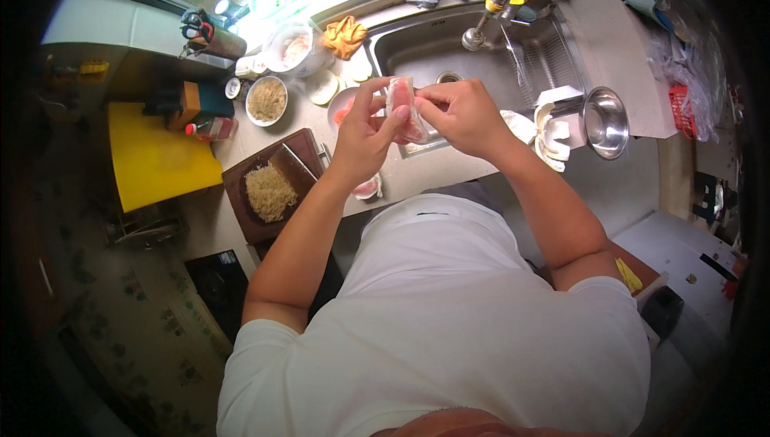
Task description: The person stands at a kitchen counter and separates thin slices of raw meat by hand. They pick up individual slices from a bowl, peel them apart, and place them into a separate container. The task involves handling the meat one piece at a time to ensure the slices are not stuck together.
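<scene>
My left hand (366, 139) holds a peeled pink citrus segment (402, 97), which looks like pomelo, upright between thumb and fingers. The fingertips of my right hand (468, 115) pinch the pale membrane on its right side. Both hands are over the counter at the sink's near left corner. Behind my left hand, a bowl (335, 102) with pink-orange pulp is partly hidden. Another pink piece with white pith (368, 188) lies at the counter's front edge, below my left wrist. Thick white peel (551, 139) rests to the right of my right forearm.
A brown cutting board (237, 187) bears finely chopped pale food (269, 193) and a cleaver (293, 169). Behind it stands a white bowl (266, 100) of similar food. The steel sink (415, 49) has a faucet (475, 38) over it. A metal bowl (604, 123) sits at right.
</scene>
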The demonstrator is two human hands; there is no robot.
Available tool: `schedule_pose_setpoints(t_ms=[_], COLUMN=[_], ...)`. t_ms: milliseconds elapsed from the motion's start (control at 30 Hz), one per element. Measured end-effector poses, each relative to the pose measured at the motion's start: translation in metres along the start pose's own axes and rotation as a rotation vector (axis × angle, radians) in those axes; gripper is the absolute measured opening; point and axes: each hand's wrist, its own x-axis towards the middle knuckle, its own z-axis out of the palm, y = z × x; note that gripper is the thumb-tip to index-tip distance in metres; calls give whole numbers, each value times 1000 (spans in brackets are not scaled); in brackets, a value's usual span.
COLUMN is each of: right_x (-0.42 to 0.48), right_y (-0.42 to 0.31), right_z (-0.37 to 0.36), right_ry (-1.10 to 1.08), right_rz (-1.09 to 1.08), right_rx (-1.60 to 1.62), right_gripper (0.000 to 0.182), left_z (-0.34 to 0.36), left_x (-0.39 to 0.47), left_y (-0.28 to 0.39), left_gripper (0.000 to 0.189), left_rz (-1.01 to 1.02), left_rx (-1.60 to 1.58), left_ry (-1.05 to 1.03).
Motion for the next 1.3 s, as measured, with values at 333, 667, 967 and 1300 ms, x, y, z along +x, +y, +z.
schedule_pose_setpoints(t_ms=[333,667,967,1300], right_x=[-10,-15,-12,-16], right_y=[23,32,22,16], right_z=[-52,-65,-65,-61], right_ry=[23,97,101,72], right_rz=[-220,-272,-251,-291], right_rx=[-90,-16,85,-44], right_gripper=[19,25,27,14], left_z=[56,88,91,95], left_x=[12,15,6,1], left_y=[15,14,19,31], left_gripper=[57,55,51,55], left_rz=[28,398,262,183], left_rx=[242,624,353,479], left_ry=[7,119,89,119])
